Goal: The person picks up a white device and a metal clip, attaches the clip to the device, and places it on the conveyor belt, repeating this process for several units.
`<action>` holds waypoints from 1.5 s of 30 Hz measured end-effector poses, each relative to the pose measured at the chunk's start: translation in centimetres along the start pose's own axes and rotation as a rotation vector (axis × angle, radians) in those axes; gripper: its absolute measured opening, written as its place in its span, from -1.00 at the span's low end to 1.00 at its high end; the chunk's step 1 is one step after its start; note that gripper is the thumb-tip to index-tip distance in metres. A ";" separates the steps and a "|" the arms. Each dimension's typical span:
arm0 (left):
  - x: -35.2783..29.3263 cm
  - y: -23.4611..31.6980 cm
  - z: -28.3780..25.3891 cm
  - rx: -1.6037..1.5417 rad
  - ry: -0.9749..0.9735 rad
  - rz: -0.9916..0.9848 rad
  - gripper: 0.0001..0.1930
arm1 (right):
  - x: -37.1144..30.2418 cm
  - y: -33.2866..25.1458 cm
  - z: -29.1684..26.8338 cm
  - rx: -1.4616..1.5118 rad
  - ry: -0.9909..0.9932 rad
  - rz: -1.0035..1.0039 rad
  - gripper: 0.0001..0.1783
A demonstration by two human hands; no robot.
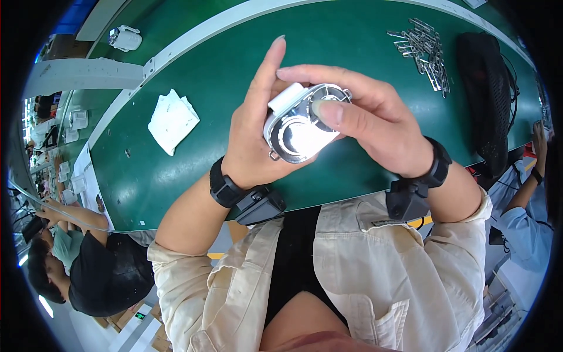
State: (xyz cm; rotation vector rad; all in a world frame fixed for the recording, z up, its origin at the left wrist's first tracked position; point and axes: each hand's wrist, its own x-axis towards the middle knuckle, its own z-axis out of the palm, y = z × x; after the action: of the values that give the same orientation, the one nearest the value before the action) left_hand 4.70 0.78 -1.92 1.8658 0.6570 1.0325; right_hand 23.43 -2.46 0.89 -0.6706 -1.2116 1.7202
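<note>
A white lamp-like device (pixel 287 130) with a shiny, oval chrome face and small metal loops at its ends is held above the table in front of me. My left hand (pixel 252 126) cradles it from the left and below, with one finger stretched away from it. On the other side, my right hand (pixel 381 120) grips the upper right end. Its thumb presses on the chrome face, and its fingers curve around the far side. The palms hide the underside of the device.
A green table (pixel 328 35) lies under my hands. Folded white cloth or paper (pixel 173 122) rests at left, a pile of metal wire clips (pixel 425 53) at far right, and a black mesh bag (pixel 484 100) beside it. A similar white device (pixel 125 38) stands beyond the rail. People work on both sides.
</note>
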 end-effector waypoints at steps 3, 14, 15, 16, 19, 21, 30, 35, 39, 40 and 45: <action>0.0 0.3 0.0 0.056 -0.076 -0.013 0.15 | -0.2 0.1 0.2 0.015 0.024 -0.023 -0.51; -0.3 0.7 0.0 0.199 -0.020 0.073 0.16 | -0.1 -1.0 0.4 0.287 -0.042 0.091 -0.46; -0.3 0.7 -0.1 0.200 -0.012 0.086 0.16 | -0.1 -1.0 0.5 0.284 -0.046 0.086 -0.46; -0.3 0.8 -0.1 0.202 -0.012 0.090 0.16 | -0.2 -0.9 0.5 0.214 -0.059 0.044 -0.45; -0.2 0.9 -0.1 0.139 -0.014 0.085 0.16 | -0.2 -0.6 0.4 0.071 -0.086 -0.042 -0.44; -0.2 0.8 -0.3 0.141 -0.018 0.084 0.16 | -0.1 -0.3 0.2 -0.066 -0.101 -0.137 -0.44; 0.8 2.2 0.1 0.103 -0.017 0.063 0.16 | -0.7 -2.4 0.5 0.008 -0.072 -0.113 -0.50; 1.5 3.7 0.5 0.127 0.000 0.073 0.14 | -0.5 -3.8 1.2 -0.013 0.050 -0.017 -0.58; 1.8 5.3 0.4 0.060 0.072 -0.014 0.06 | 0.1 -5.7 2.0 0.120 0.083 0.119 -0.64; 1.8 5.4 0.4 -0.012 0.098 -0.063 0.04 | 0.5 -5.9 2.1 0.119 0.080 0.166 -0.64; 2.3 5.6 -2.1 -0.103 0.275 -0.157 -0.08 | 6.3 -10.2 0.5 -0.360 0.000 0.259 -0.59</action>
State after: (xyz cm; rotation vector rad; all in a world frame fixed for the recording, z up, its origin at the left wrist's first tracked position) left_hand 4.24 0.84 4.48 1.5715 0.8787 1.2066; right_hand 23.86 4.10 10.97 -1.0824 -1.5049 1.7214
